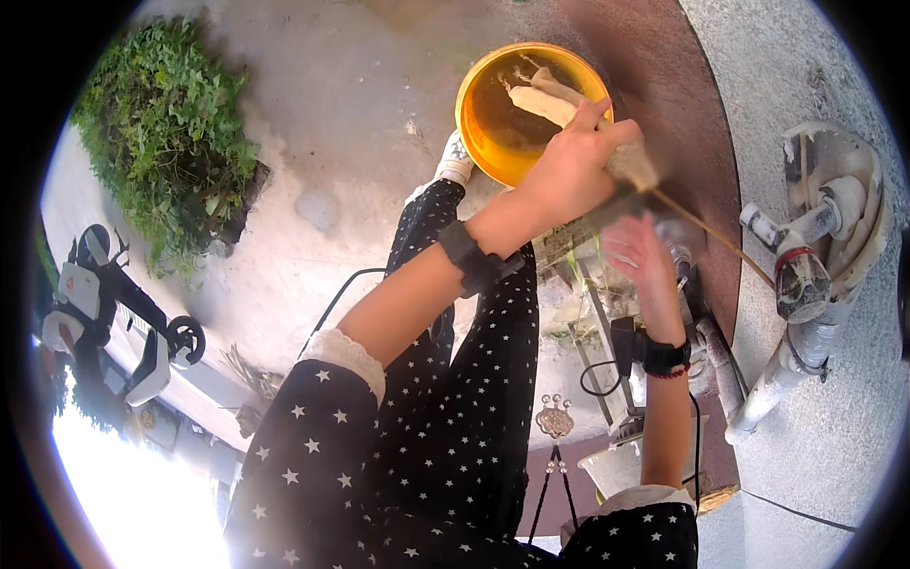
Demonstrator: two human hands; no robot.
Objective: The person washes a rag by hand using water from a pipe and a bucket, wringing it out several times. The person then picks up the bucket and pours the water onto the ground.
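My left hand point(573, 161) is closed around a pale, long root vegetable point(632, 163), blurred by motion; its exact kind is unclear. A thin brown stalk or stick point(711, 228) runs from its end toward the lower right. Below it is my right hand point(637, 248), its fingers stretched out and slightly blurred, with nothing visible in them. Beyond my left hand stands a yellow bucket point(488, 156). Several similar pale roots point(540, 102) with thin rootlets lie in it, partly covered by my left hand.
Leafy green plants point(171, 123) grow at the far left. A parked scooter point(118, 318) is on the left. White pipes point(806, 351) and a tap fitting point(801, 275) line the right wall. A metal frame point(602, 351) stands beneath my right arm. My shoe point(455, 159) is beside the bucket.
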